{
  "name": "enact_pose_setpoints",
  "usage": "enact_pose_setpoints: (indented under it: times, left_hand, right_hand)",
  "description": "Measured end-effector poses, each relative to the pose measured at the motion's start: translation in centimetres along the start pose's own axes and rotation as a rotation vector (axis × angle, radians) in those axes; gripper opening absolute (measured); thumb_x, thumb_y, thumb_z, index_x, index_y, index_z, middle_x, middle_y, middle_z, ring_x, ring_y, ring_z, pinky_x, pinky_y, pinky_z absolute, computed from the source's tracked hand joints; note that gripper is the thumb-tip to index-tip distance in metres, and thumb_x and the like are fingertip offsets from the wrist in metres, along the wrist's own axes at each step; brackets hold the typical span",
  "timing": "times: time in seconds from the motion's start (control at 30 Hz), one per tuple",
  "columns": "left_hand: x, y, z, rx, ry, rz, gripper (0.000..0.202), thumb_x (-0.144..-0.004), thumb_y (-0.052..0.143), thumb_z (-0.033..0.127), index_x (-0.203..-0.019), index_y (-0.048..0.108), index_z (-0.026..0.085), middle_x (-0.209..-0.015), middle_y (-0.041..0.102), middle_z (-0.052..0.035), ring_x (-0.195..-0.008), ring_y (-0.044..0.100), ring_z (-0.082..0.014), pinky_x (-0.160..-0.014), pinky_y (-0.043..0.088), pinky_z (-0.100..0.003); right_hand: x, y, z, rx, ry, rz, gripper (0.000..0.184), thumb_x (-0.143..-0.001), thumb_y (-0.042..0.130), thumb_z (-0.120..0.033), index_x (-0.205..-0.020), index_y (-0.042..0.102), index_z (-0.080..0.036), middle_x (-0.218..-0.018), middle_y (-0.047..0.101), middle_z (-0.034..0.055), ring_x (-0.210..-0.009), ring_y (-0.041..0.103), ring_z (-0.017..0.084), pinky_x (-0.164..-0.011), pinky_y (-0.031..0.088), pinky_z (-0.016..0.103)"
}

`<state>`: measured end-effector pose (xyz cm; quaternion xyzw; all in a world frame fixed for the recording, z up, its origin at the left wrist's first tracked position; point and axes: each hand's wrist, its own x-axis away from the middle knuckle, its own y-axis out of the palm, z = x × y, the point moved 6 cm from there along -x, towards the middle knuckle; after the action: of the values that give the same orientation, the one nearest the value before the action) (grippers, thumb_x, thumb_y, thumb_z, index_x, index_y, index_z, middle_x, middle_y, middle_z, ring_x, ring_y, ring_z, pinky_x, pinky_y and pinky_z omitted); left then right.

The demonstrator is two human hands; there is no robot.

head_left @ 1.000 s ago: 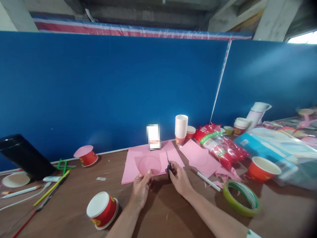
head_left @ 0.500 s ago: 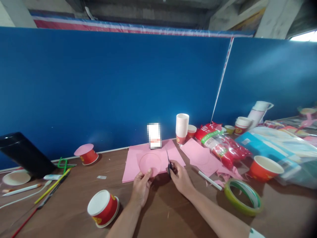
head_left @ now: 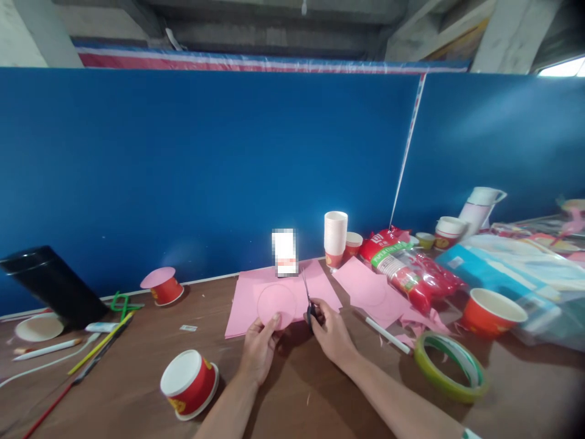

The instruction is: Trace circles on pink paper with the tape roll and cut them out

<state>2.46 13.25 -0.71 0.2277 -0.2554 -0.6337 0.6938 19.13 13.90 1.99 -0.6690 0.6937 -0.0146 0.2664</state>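
Between the thumb and fingers of my left hand (head_left: 258, 349) is the near edge of a round pink paper disc (head_left: 276, 306). The disc is held over a stack of pink paper sheets (head_left: 244, 303). My right hand (head_left: 332, 332) grips dark-handled scissors (head_left: 309, 308), with the blades pointing away from me over the right part of the stack. The blades are apart from the disc. Left of my hands, a red and white paper cup (head_left: 189, 384) stands upside down. Another upturned cup (head_left: 167, 292) farther back carries a pink disc (head_left: 158, 278) on its base.
To the right lie pink offcuts (head_left: 372, 291), a white pen (head_left: 387, 335), a roll of tape (head_left: 450, 369), a red bag (head_left: 402, 262) and an orange cup (head_left: 494, 311). A cup stack (head_left: 336, 238) stands at the back. A black bottle (head_left: 55, 286) and brushes (head_left: 100, 342) are at left.
The scissors have turned slightly and shifted a little left with my right hand. My left hand still holds the paper disc in nearly the same place. The camera view has tilted slightly.
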Motion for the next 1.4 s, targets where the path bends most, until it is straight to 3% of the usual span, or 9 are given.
enact_pose_setpoints:
  times: [1.4]
  left_hand:
    - [0.04,-0.01,0.05,-0.02,-0.02,0.041,0.024,-0.06,0.078,0.024,-0.079,0.068,0.015,-0.08,0.07,-0.0032,-0.066,0.062,-0.0125,-0.058,0.05,-0.02]
  right_hand:
    - [0.07,0.51,0.28,-0.06,-0.015,-0.018,0.026,-0.081,0.052,-0.026,-0.104,0.059,-0.017,-0.078,0.068,0.0043,-0.067,0.064,0.018,-0.062,0.05,0.026]
